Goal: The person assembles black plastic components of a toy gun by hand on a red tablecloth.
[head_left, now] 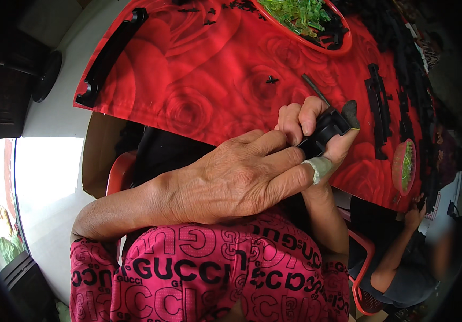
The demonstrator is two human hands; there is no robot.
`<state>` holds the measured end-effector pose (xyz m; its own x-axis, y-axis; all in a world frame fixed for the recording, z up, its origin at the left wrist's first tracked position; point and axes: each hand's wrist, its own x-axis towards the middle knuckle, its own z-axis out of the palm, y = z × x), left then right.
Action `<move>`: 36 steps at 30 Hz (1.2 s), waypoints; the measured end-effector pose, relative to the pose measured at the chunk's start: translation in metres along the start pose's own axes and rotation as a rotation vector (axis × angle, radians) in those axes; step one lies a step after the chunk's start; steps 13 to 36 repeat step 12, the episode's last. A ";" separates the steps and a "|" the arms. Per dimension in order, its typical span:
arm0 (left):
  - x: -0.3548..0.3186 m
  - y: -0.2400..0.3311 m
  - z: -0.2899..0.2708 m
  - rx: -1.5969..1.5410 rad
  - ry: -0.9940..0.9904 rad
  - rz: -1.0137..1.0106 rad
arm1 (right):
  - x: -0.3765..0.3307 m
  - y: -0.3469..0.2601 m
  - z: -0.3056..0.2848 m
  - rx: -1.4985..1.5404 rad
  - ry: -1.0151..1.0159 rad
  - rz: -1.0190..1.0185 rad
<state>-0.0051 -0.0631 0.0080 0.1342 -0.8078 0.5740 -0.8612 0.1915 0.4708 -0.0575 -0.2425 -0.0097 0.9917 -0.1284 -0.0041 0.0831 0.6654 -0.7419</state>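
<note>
A curved black plastic part (324, 130) is held between my two hands above the near edge of the red cloth. My left hand (236, 174) reaches across from the left, its fingers closed at the part's lower left end. Pale green tape wraps a fingertip of that hand. My right hand (316, 126) is closed around the part with curled fingers, and a dark cover sits on its thumb. A thin dark strip (315, 90) sticks up from behind the right fingers; its lower end is hidden. The fingertips partly cover the part.
A red basin (347, 45) of green translucent pieces and black bits stands at the back. Long black plastic strips lie at left (114, 56) and right (379, 110). A small black cross-shaped piece (271, 80) lies mid-table. At right are a pink-rimmed dish (396, 166) and another person's arm (394, 257).
</note>
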 end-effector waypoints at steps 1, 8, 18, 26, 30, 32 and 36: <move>-0.001 0.000 0.000 0.000 -0.001 -0.002 | 0.001 0.000 0.001 -0.005 0.012 0.013; 0.000 0.000 -0.004 -0.095 -0.084 -0.047 | 0.001 0.001 -0.002 -0.025 -0.040 0.053; -0.002 0.000 -0.002 -0.045 -0.056 -0.056 | 0.002 0.002 0.001 -0.091 -0.005 0.041; -0.002 0.000 -0.002 -0.045 -0.056 -0.056 | 0.002 0.002 0.001 -0.091 -0.005 0.041; -0.002 0.000 -0.002 -0.045 -0.056 -0.056 | 0.002 0.002 0.001 -0.091 -0.005 0.041; -0.002 0.000 -0.002 -0.045 -0.056 -0.056 | 0.002 0.002 0.001 -0.091 -0.005 0.041; -0.002 0.000 -0.002 -0.045 -0.056 -0.056 | 0.002 0.002 0.001 -0.091 -0.005 0.041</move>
